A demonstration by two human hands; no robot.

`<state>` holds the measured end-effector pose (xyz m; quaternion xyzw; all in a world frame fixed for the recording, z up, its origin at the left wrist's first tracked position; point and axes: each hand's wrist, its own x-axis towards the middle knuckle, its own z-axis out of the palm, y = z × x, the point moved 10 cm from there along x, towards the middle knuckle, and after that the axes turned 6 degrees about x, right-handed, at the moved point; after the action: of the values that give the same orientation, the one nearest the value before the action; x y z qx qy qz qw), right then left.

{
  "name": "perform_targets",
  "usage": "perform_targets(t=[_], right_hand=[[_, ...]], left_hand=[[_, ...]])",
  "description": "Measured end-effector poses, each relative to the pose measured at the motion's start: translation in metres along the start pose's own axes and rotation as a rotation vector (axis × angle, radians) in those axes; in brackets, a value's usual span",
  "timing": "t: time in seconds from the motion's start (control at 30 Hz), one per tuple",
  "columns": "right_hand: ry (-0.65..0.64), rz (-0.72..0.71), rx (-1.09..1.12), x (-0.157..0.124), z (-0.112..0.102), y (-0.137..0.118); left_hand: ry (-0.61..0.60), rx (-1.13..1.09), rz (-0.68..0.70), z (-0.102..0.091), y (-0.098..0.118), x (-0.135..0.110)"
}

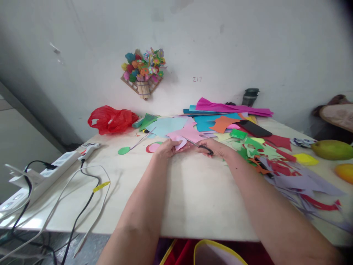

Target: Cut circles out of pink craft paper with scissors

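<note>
My left hand [167, 148] pinches a pale lilac rounded paper piece [181, 142] together with a larger pink sheet [187, 133]. In my right hand [213, 147] is a pair of scissors [205, 149] with dark handles, its fingers wrapped round them. The blades point left and reach the edge of the pink sheet beside the lilac piece. How far apart they are is too small to tell. Left of my left hand lie red and pink paper circles [153, 147], overlapping. A green circle [124, 150] with a thin stem-like strip lies further left.
Colored scraps [292, 173] cover the table's right side, near a phone [255, 128] and a green mango-like fruit [332, 149]. Folded sheets [234, 108] lie at the back. A red plastic bag [111, 119] sits back left; a power strip [44, 178] and cables occupy the left edge.
</note>
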<state>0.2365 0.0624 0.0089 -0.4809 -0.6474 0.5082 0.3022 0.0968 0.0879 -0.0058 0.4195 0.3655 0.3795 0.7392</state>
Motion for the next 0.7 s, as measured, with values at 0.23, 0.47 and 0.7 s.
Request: perform_targets(t=[0.23, 0.47, 0.7], right_hand=[[0.012, -0.009, -0.032, -0.004, -0.001, -0.005], [0.019, 0.023, 0.0, -0.014, 0.001, -0.011], [-0.032, 0.018, 0.03, -0.017, -0.004, -0.005]], left_hand=[[-0.033, -0.002, 0.009, 0.0, 0.0, 0.001], [-0.064, 0.03, 0.026, 0.002, 0.001, 0.0], [0.056, -0.007, 0.24, -0.01, 0.018, 0.005]])
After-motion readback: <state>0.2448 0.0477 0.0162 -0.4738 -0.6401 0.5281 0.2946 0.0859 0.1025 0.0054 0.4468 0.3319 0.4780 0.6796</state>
